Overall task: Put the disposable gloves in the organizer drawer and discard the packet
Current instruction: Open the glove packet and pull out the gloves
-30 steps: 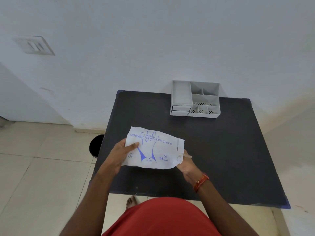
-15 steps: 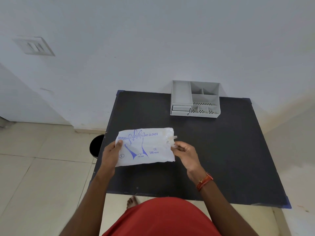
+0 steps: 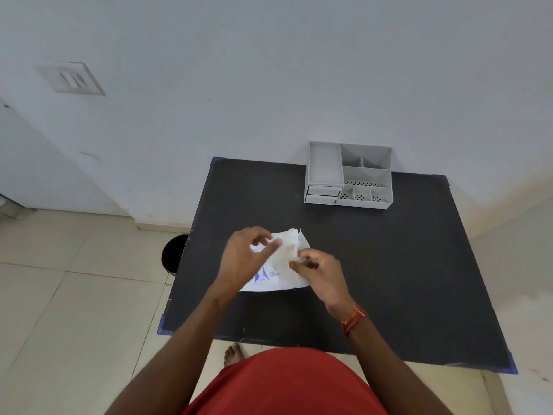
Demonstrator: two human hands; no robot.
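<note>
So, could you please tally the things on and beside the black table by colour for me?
White: 1, the glove packet, gripped by the left hand and the right hand
Grey: 1, the organizer at the back of the table
Black: 1, the bin on the floor by the table's left edge
Total: 3

Bare black tabletop (image 3: pixel 389 265) lay open between the crumpled white glove packet (image 3: pixel 287 265) and the grey plastic compartment organizer (image 3: pixel 348 175), which stood against the white wall (image 3: pixel 269 85). A black round bin (image 3: pixel 175 254) stood beside the table's left edge.
</note>
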